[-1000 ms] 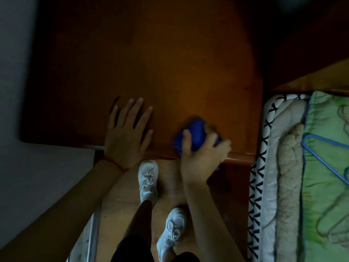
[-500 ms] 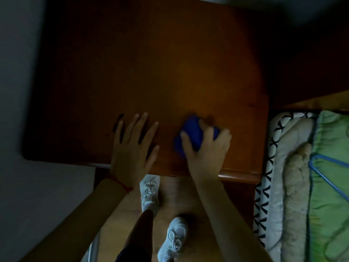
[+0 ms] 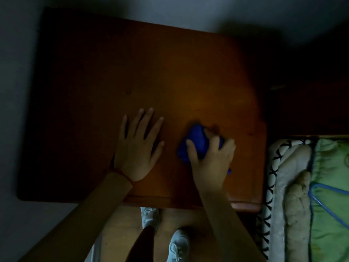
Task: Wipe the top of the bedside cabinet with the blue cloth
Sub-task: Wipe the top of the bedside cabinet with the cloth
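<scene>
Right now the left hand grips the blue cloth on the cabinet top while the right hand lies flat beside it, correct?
Not quite: the hands are swapped. In the head view the right hand grips the blue cloth on the cabinet top, while the left hand lies flat beside it.

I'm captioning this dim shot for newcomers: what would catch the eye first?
The bright blue cloth, bunched under the right hand near the cabinet top's front right. Next, the left hand spread flat beside it, and the green bedding at far right.
</scene>
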